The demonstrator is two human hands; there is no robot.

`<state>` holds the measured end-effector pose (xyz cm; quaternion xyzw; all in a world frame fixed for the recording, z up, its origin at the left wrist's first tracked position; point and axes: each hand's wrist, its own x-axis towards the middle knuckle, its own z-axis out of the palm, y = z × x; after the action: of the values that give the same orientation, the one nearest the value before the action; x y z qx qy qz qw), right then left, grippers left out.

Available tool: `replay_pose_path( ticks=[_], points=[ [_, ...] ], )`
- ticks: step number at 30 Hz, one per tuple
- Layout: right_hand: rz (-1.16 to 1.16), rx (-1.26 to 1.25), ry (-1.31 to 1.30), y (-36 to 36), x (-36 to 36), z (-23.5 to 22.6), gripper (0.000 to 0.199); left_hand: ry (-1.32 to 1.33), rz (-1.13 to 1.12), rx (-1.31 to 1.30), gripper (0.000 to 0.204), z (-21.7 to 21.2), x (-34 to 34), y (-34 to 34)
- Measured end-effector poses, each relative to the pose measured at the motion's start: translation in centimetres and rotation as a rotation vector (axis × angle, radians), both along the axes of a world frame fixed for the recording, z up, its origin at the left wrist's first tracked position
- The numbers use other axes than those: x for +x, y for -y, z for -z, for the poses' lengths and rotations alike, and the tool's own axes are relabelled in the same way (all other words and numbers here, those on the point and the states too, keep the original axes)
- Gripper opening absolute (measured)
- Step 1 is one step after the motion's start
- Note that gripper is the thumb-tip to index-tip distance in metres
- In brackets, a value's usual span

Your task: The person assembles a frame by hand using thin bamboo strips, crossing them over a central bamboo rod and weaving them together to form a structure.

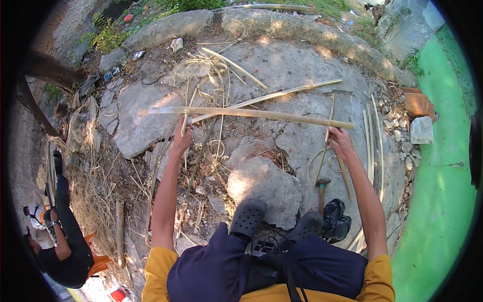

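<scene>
A long, flat bamboo strip (271, 115) stretches crosswise in front of me, its left end pale and smeared. My left hand (185, 135) is closed just below its left part, with a thin split bamboo piece (189, 108) rising between the fingers. Close to the strip's right end, my right hand (342, 142) has its fingers closed on the strip's lower edge. A thin dark stick (323, 151) passes beside those fingers; whether they touch it I cannot tell. Behind the flat strip, another split bamboo length (292, 91) lies slanted on the stone.
A hammer (322, 189) and a black plastic bag (335, 221) lie by my right foot. A broken stone slab (264, 191) sits before my feet. Tangled bamboo shavings (196, 68) lie farther off. More strips (373, 146) lie right, near a white block (421, 130). Another person (63, 236) sits left.
</scene>
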<state>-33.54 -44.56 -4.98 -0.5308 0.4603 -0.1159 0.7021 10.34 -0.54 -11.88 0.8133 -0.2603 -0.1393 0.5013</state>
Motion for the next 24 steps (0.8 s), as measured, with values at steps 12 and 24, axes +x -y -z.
replay_pose_path(
  ticks=[12, 24],
  points=[
    [-0.012, -0.019, -0.021, -0.6, 0.4, -1.7, 0.038, -0.083, -0.008, -0.087, 0.056, -0.4, 0.5, -0.9],
    [0.000, -0.024, -0.020, -0.3, -0.2, -1.4, 0.028, -0.155, 0.054, 0.021, 0.057, -0.6, 0.2, -0.1]
  ],
)
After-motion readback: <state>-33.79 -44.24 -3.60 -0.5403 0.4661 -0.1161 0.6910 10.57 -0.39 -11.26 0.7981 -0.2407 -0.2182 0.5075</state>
